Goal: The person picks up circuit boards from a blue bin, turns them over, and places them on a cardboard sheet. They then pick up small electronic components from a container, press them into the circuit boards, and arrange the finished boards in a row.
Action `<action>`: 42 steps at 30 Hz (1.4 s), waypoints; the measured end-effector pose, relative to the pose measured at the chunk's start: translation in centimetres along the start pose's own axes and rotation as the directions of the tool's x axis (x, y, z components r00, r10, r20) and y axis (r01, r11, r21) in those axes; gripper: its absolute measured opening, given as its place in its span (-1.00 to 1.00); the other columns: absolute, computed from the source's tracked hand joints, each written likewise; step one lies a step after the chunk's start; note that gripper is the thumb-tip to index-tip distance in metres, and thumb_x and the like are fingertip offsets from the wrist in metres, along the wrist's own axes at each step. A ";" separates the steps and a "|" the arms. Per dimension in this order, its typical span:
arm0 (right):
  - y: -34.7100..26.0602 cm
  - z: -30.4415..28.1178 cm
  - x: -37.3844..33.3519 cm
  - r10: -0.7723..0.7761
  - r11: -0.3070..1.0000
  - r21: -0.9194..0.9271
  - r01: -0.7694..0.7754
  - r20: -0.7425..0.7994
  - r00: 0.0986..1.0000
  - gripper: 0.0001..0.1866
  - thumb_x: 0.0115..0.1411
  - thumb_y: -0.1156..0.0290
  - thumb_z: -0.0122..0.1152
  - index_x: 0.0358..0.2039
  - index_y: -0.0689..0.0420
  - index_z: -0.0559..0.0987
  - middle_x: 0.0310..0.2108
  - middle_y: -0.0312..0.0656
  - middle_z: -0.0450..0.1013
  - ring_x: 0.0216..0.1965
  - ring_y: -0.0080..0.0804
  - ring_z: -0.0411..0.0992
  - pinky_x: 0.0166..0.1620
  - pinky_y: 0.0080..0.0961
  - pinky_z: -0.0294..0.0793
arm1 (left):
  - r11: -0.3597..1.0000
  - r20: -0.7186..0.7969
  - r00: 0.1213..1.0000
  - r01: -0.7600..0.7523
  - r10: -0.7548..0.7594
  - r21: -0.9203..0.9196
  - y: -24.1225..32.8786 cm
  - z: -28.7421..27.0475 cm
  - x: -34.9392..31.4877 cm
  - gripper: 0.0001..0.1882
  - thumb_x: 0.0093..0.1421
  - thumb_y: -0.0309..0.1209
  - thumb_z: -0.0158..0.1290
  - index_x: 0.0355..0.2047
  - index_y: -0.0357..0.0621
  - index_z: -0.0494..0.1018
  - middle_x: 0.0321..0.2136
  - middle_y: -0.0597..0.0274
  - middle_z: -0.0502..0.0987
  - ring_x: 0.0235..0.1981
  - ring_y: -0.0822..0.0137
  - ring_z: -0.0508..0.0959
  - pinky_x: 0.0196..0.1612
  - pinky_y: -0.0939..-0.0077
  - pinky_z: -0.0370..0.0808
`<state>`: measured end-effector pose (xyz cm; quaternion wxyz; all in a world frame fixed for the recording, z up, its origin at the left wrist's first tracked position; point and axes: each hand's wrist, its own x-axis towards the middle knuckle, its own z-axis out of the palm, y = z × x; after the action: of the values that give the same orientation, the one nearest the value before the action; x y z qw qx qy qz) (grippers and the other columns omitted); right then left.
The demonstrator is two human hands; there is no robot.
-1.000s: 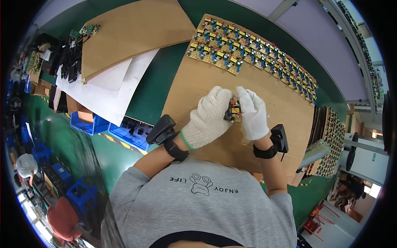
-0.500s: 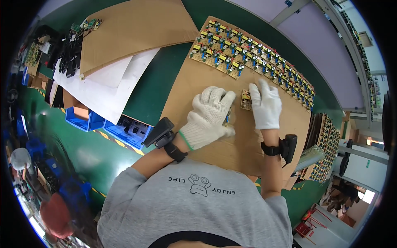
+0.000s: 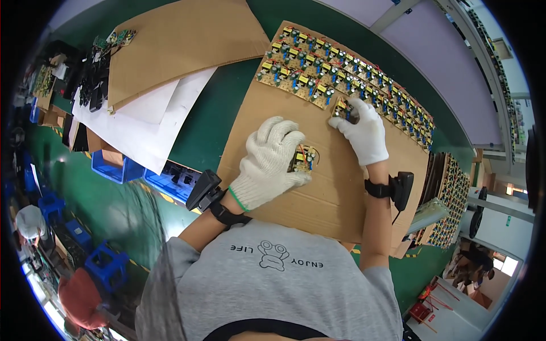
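My right hand (image 3: 367,133), in a white glove, pinches a small circuit board (image 3: 341,107) between thumb and fingers. That board is just below the near edge of the rows of circuit boards (image 3: 301,79), which carry yellow-topped parts, blue parts and red wires. My left hand (image 3: 270,162), in a cream knitted glove with a green cuff edge, curls around another circuit board (image 3: 305,158) with a thin wire sticking out. Part of this board is hidden behind the fingers. Both hands are over a brown cardboard sheet (image 3: 318,204).
More cardboard (image 3: 182,45) and white sheets (image 3: 131,119) lie on the green table to the left, beside black cables (image 3: 94,79). Blue bins (image 3: 116,166) stand below. At the right are stacked boards (image 3: 452,193) and a clear plastic roll (image 3: 424,219). People sit at the far left.
My right hand has moved its circuit board away from me, up to the rows. My left hand has shifted left and slightly nearer, and its circuit board now shows more.
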<state>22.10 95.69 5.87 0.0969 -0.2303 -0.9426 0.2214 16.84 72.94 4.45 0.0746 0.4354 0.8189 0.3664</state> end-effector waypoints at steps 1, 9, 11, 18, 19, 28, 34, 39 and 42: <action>-0.2 0.2 0.4 0.002 1.000 0.001 -0.002 -0.002 1.000 -0.39 -0.13 0.17 0.51 -0.09 0.22 0.54 -0.38 -0.11 0.46 -0.35 -0.24 0.45 -0.23 -0.35 0.46 | 1.000 0.002 1.000 -0.002 0.002 0.000 0.0 0.0 0.0 -0.29 -0.30 -0.16 0.38 -0.08 0.00 0.39 0.04 0.16 0.32 0.20 0.01 0.22 0.14 0.05 0.20; -1.5 0.1 -0.3 -0.048 0.998 -0.049 0.043 -0.116 0.992 -0.33 -0.09 0.11 0.49 -0.02 0.21 0.51 -0.23 -0.06 0.47 -0.26 -0.22 0.48 -0.19 -0.35 0.49 | 0.999 0.032 0.998 -0.052 0.052 0.007 -0.7 -0.4 -0.7 -0.06 -0.31 -0.09 0.40 0.10 -0.09 0.27 0.10 0.14 0.29 0.25 0.03 0.16 0.18 0.06 0.14; -2.1 -0.9 -1.9 -0.287 0.952 0.100 0.289 -0.034 0.957 -0.31 -0.14 -0.01 0.49 -0.10 0.20 0.52 -0.28 0.01 0.49 -0.26 -0.03 0.49 -0.19 -0.21 0.49 | 0.997 0.011 0.999 -0.049 0.049 -0.055 -1.0 -1.2 -0.5 0.01 -0.27 -0.07 0.40 0.17 -0.14 0.19 0.12 0.06 0.28 0.22 0.00 0.21 0.18 0.07 0.19; -5.9 1.0 -5.4 -0.363 0.926 0.028 0.376 0.337 0.869 -0.40 -0.24 0.09 0.49 -0.21 0.16 0.54 -0.26 0.00 0.48 -0.26 -0.01 0.47 -0.18 -0.23 0.49 | 0.799 -0.130 0.971 0.086 -0.201 -0.595 -2.8 -2.6 -0.9 -0.35 0.37 -0.19 -0.15 0.30 -0.40 0.01 0.21 -0.08 0.23 0.08 0.18 0.44 0.11 0.41 0.37; -5.8 0.9 -5.6 -0.358 0.928 0.026 0.371 0.330 0.873 -0.40 -0.24 0.09 0.49 -0.21 0.16 0.54 -0.26 0.00 0.48 -0.26 -0.01 0.47 -0.18 -0.23 0.49 | 0.774 -0.142 0.956 0.115 -0.255 -0.622 -2.6 -3.0 -0.6 -0.42 0.41 -0.26 -0.22 0.30 -0.39 0.01 0.20 -0.06 0.25 0.06 0.22 0.44 0.10 0.43 0.37; -0.4 -3.1 -2.6 -0.242 0.969 -0.034 0.243 0.029 0.970 -0.52 -0.17 0.25 0.49 -0.24 0.18 0.54 -0.28 -0.09 0.47 -0.34 -0.14 0.48 -0.27 -0.37 0.51 | 0.929 -0.296 0.883 0.321 -0.365 -0.187 -4.5 -4.7 4.8 -0.10 0.09 0.03 0.16 0.25 -0.33 0.11 0.18 -0.26 0.23 0.15 -0.15 0.33 0.18 0.13 0.30; 2.3 -0.9 -0.6 -0.052 0.999 -0.017 0.051 -0.056 0.997 -0.42 -0.12 0.18 0.51 -0.12 0.18 0.53 -0.16 -0.10 0.45 -0.21 -0.16 0.47 -0.14 -0.35 0.48 | 0.956 -0.179 0.944 0.290 -0.278 0.048 -6.1 -2.8 7.1 -0.11 0.04 0.04 0.18 0.22 -0.28 0.14 0.15 -0.29 0.25 0.18 -0.19 0.27 0.20 0.07 0.25; 1.9 -0.9 0.3 -0.014 1.000 0.027 0.016 -0.055 0.998 -0.40 -0.11 0.19 0.50 -0.07 0.18 0.52 -0.12 -0.08 0.45 -0.16 -0.15 0.46 -0.11 -0.35 0.47 | 0.960 -0.149 0.953 0.276 -0.264 0.058 -6.0 -2.3 6.9 -0.12 0.04 0.01 0.18 0.22 -0.24 0.13 0.13 -0.25 0.27 0.17 -0.18 0.28 0.19 0.08 0.27; 2.7 -0.9 0.8 -0.133 0.991 -0.004 0.133 -0.063 0.989 -0.42 -0.09 0.17 0.47 -0.07 0.17 0.55 -0.13 -0.06 0.45 -0.15 -0.13 0.46 -0.09 -0.32 0.46 | 0.948 -0.134 0.944 0.312 -0.302 0.063 -5.7 -2.4 7.0 -0.13 0.05 0.02 0.18 0.22 -0.25 0.14 0.12 -0.25 0.29 0.16 -0.17 0.29 0.18 0.11 0.29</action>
<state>22.71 98.52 5.46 0.1412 -0.1737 -0.9524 0.2071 7.76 75.06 3.74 0.0620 0.2820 0.8943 0.3418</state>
